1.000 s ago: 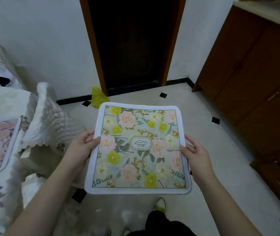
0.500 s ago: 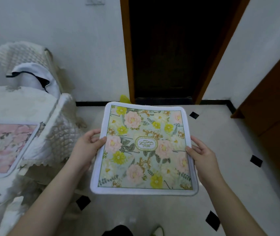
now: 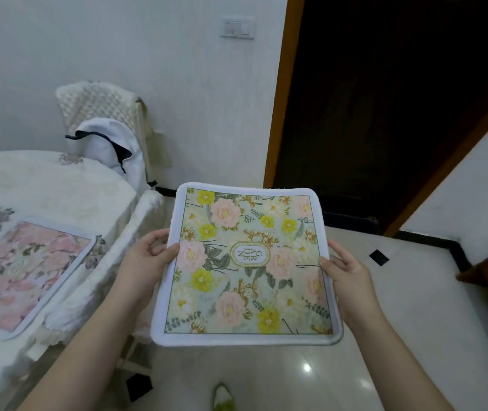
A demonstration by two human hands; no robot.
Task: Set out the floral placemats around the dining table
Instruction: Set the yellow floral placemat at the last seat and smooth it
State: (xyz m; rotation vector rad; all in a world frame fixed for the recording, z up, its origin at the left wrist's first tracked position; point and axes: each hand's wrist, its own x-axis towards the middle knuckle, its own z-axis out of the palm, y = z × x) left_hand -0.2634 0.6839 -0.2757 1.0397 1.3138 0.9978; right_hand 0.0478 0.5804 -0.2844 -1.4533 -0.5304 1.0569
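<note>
I hold a floral placemat flat in front of me over the floor; it is green with pink and yellow flowers, a white border and an oval label in the middle. My left hand grips its left edge, thumb on top. My right hand grips its right edge. A pink floral placemat lies on the dining table at the left, which wears a white cloth.
A chair with a quilted cover and a white garment stands against the wall behind the table. Another covered chair is tucked at the table's near side beside my left arm. A dark doorway opens ahead. The tiled floor spreads right.
The view has swung left and up: the table and pink placemat show more, the wooden cabinet has slid out at the right. Both hands keep the same grip on the placemat.
</note>
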